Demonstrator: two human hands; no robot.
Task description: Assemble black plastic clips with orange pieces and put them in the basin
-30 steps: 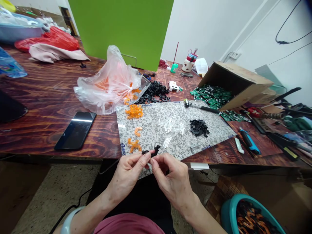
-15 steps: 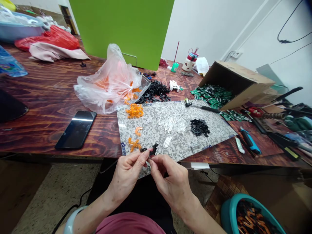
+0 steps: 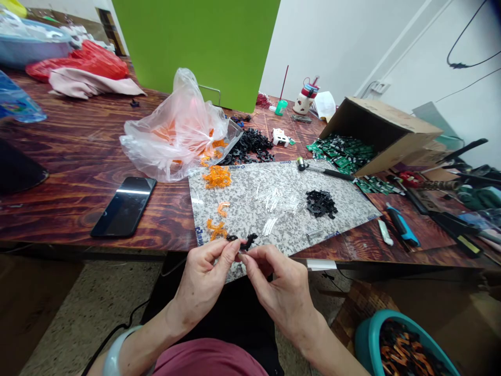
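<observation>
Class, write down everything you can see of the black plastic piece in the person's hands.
The black plastic piece is small and irregular, with knobby, branching edges and a dull surface. It lies roughly level, held above a speckled sheet and not touching it. The left hand pinches it; the right hand is close, but contact cannot be told.

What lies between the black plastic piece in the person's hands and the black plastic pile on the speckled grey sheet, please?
In the head view, short clear plastic rods lie there on the speckled grey sheet.
</observation>
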